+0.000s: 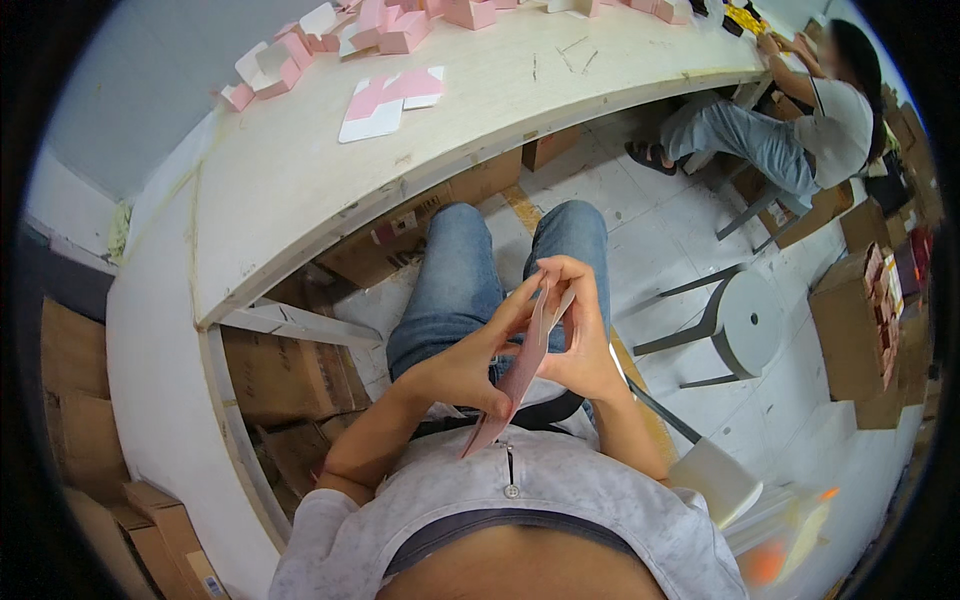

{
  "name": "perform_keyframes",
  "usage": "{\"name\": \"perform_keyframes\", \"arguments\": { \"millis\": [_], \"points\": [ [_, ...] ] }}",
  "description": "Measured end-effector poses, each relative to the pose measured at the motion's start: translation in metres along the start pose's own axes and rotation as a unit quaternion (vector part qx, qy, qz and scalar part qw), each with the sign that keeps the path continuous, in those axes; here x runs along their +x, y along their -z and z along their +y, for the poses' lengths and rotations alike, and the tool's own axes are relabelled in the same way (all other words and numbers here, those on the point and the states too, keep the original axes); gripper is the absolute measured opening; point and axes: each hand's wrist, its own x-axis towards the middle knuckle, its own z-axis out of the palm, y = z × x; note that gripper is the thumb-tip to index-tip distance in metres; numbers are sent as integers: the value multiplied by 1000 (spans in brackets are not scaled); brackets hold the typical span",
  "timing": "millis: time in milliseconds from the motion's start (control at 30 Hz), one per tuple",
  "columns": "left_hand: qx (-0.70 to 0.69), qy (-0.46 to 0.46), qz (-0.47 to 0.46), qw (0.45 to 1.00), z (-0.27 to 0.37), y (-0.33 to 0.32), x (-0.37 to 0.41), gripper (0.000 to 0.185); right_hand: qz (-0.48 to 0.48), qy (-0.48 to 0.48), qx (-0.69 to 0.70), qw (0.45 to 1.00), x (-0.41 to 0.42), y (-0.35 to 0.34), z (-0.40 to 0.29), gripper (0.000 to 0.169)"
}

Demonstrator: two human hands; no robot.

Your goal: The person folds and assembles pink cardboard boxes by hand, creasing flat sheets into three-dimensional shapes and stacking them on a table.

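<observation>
Above my lap I hold a thin pink-and-white cardboard box piece (527, 367), turned nearly edge-on to me. My left hand (469, 371) grips its pink face, with the thumb low on it and the fingers reaching towards the far end. On the white side, my right hand (581, 345) curls around it, its fingertips meeting the left ones at the far edge. Flaps stand slightly apart between my fingers there. How far the piece is folded cannot be told from this angle. On the white table ahead lies a flat pink-and-white box blank (391, 101).
Several pink folded boxes (405, 31) crowd the far side of the white table (300, 172). A grey plastic stool (750, 319) stands to my right, near a cardboard carton (847, 322). At the table's right end a seated person (832, 112) works with their hands. Cartons (292, 367) sit under the table.
</observation>
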Motion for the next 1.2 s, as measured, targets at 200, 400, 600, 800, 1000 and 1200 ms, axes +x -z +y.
{"name": "perform_keyframes", "arguments": {
  "millis": [200,400,600,800,1000,1200],
  "points": [
    [10,29,36,999,24,-3,6,146,-29,40,55,997,-4,0,-14,112],
    [40,0,91,995,55,-11,-5,140,-45,182,39,982,-9,-4,-29,132],
    [143,-13,200,969,93,-25,-16,118,-22,237,93,967,-14,-16,-40,123],
    [343,-182,320,864,89,-20,-11,73,78,61,82,992,-15,-9,-40,76],
    [281,-215,236,905,49,-21,3,79,111,70,104,986,-6,-2,-40,83],
    [146,-193,258,935,33,-25,7,83,105,67,144,982,-8,-2,-41,69]
  ]
}}
